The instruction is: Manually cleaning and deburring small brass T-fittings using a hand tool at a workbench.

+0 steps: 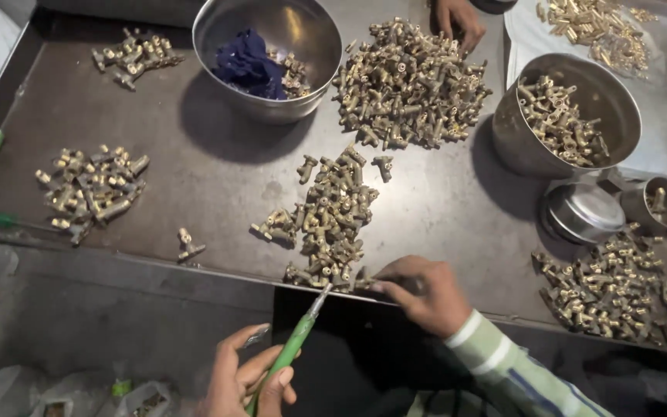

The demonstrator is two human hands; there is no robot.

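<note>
My left hand (pixel 247 380) grips a green-handled tool (pixel 293 345) near the bottom edge. Its metal tip points up at the near end of a pile of brass fittings (pixel 332 216) in the middle of the dark metal tray (pixel 218 177). My right hand (pixel 424 295), in a striped sleeve, lies on the tray's front edge. Its fingertips pinch a brass fitting (pixel 361 283) at the foot of that pile, just right of the tool tip.
Steel bowl (pixel 268 58) holding a blue cloth and some fittings, back centre. Large fitting heap (pixel 411 85) beside it, another person's hand (pixel 458 19) behind. Second bowl of fittings (pixel 565 116), a small lid and cup, and more piles at right (pixel 619 286) and left (pixel 90 189).
</note>
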